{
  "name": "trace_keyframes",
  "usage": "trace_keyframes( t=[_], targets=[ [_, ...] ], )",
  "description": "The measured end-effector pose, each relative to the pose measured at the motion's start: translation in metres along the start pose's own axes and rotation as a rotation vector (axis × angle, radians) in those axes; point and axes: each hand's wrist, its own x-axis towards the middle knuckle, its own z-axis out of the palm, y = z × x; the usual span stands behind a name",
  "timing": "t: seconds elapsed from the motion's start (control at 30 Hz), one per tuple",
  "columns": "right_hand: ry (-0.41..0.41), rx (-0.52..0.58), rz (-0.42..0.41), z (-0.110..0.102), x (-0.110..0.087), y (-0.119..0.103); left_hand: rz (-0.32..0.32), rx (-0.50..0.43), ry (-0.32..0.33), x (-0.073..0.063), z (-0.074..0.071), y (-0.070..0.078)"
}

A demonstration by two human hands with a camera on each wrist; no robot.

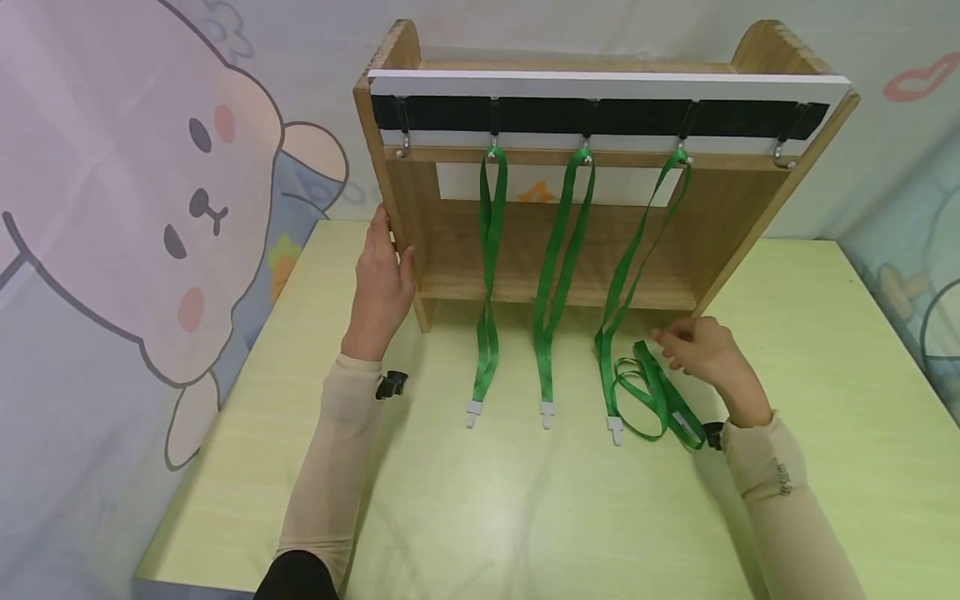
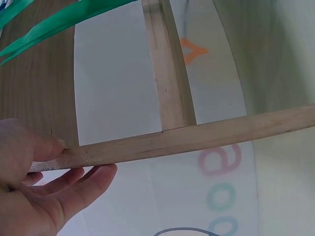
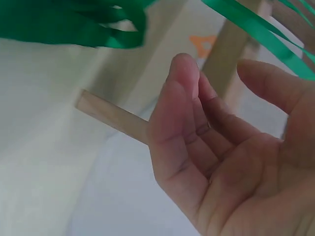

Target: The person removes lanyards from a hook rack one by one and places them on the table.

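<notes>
My left hand (image 1: 380,287) holds the left side panel of a wooden rack (image 1: 390,179); in the left wrist view the thumb lies on one side of the panel edge (image 2: 133,148) and the fingers on the other. Three green lanyards (image 1: 551,275) hang from the rack's middle hooks, their pale plastic clips (image 1: 547,414) low in front. A folded green lanyard (image 1: 660,392) lies on the table, overlapping the third one's lower end. Just above and right of it is my right hand (image 1: 701,346), its fingers loosely bent with nothing between them in the right wrist view.
Along the rack's front runs a white and black strip (image 1: 637,117). The far-left hook (image 1: 403,148) and far-right hook (image 1: 783,157) carry nothing. The rack stands toward the back of a pale green table (image 1: 465,517), before a printed cloth backdrop (image 1: 300,50).
</notes>
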Motion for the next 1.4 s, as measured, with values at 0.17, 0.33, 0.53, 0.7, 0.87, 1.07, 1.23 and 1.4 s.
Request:
trace_keyframes(
  t=[0.17,0.33,0.53,0.7,0.87,1.07,1.23,1.4],
  targets=[
    [0.075,-0.030,-0.056,-0.009,-0.009,-0.017,-0.001,-0.002,-0.001,0.002,-0.002,0.001],
    [0.205,-0.048,-0.141,-0.015,-0.016,-0.036,-0.006,-0.006,-0.003,0.003,-0.001,0.001],
    [0.380,-0.018,-0.218,-0.021,-0.018,-0.060,-0.003,-0.018,0.005,0.002,0.000,-0.001],
    [0.570,0.006,-0.285,-0.020,-0.016,-0.078,0.007,-0.011,0.007,0.001,0.001,-0.002],
    [0.727,0.072,-0.327,-0.019,-0.012,-0.092,0.025,0.001,0.013,0.001,0.000,-0.003],
    [0.876,0.206,-0.388,-0.016,-0.004,-0.105,0.011,0.005,0.010,0.000,0.000,-0.003],
    [0.995,0.280,-0.454,-0.011,0.003,-0.117,-0.007,0.010,-0.011,-0.002,0.000,-0.002],
    [1.058,0.331,-0.449,-0.006,0.014,-0.127,-0.003,0.013,-0.011,-0.001,-0.001,-0.002]
  ],
)
